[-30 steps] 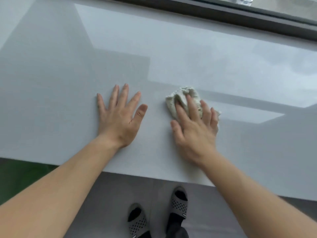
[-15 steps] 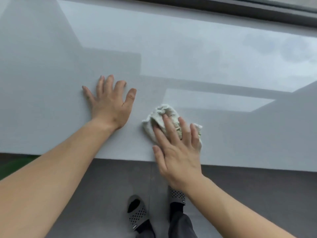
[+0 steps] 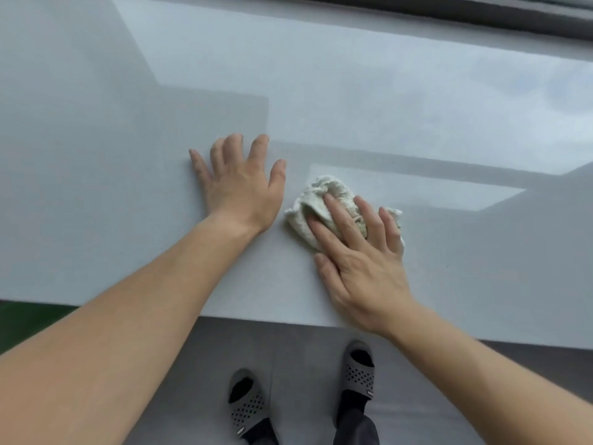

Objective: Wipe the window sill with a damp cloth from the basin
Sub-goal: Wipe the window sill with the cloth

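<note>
One crumpled off-white cloth [image 3: 324, 200] lies on the pale grey window sill [image 3: 369, 101], near the sill's front edge, with broad bare sill beyond it up to the dark window frame [image 3: 481, 14]. Right hand [image 3: 359, 264]: fingers spread flat, pressing on the cloth; left hand [image 3: 239, 184]: one, splayed palm-down, holding nothing, just beside the cloth. Two grey perforated slippers [image 3: 247, 404] stand on the floor below the sill's edge.

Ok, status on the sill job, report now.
Right hand flat on the cloth, pressing it to the sill. Left hand open, braced on the sill beside it. Nothing in the way.
</note>
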`<state>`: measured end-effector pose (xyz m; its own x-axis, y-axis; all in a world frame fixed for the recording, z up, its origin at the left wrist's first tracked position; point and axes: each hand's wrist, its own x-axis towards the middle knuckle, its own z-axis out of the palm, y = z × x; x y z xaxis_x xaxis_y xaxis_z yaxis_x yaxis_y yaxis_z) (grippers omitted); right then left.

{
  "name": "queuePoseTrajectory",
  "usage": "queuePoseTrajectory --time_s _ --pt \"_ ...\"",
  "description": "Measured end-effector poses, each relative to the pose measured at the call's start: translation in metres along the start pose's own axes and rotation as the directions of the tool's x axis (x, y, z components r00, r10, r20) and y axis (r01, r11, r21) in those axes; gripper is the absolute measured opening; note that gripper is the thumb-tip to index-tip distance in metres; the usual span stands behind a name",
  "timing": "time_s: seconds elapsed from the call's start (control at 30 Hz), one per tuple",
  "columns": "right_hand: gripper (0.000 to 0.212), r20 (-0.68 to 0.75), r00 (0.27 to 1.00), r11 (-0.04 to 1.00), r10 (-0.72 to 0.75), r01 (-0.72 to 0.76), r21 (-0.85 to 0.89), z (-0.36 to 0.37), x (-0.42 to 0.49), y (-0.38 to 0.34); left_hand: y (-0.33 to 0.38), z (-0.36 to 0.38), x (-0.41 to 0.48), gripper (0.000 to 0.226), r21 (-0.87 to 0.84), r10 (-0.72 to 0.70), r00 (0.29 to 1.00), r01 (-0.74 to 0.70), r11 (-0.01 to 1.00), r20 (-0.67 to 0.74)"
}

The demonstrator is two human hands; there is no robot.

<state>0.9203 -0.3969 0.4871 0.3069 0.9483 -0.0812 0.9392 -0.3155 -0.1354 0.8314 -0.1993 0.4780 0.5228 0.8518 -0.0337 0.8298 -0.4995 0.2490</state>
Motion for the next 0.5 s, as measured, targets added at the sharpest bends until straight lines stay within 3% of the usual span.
queuePoseTrajectory --time_s 0.07,0.17,0.23,0.27,0.33,0.4,0.43,0.5 --pt "0.050 0.028 0.997 0.997 -0.071 0.071 -0.002 -0.006 0.021 0.035 0.005 0.001 0.005 0.055 0.026 -0.026 1.000 0.027 0.999 -0.008" --pt "0.053 -0.001 0.970 0.968 0.242 -0.242 0.063 -0.017 0.094 0.079 0.013 0.007 0.009 0.057 0.058 -0.067 0.997 0.064 0.996 0.037" --pt "0.057 -0.011 0.938 0.935 0.345 -0.343 0.091 -0.017 0.126 0.072 0.017 0.008 0.011 0.058 0.087 -0.082 0.995 0.077 0.993 0.053" --pt "0.058 -0.017 0.956 0.953 0.293 -0.291 0.081 -0.015 0.127 0.062 0.018 0.006 0.011 0.057 0.085 -0.083 0.995 0.078 0.993 0.056" --pt "0.057 -0.012 1.000 0.998 0.022 -0.021 0.051 -0.010 0.108 0.045 0.019 0.002 0.014 0.053 0.070 -0.072 0.997 0.069 0.995 0.036" --pt "0.054 0.033 0.978 0.978 -0.205 0.204 0.034 -0.014 0.092 0.055 0.019 -0.003 0.020 0.048 0.063 -0.069 0.998 0.070 0.996 -0.014" --pt "0.052 0.046 0.966 0.967 -0.254 0.253 0.032 -0.018 0.101 0.070 0.018 -0.004 0.025 0.046 0.051 -0.075 0.996 0.077 0.996 -0.038" --pt "0.048 0.014 0.982 0.982 -0.190 0.190 0.008 -0.023 0.145 0.103 0.018 -0.003 0.035 0.045 0.007 -0.080 0.994 0.081 0.997 -0.073"
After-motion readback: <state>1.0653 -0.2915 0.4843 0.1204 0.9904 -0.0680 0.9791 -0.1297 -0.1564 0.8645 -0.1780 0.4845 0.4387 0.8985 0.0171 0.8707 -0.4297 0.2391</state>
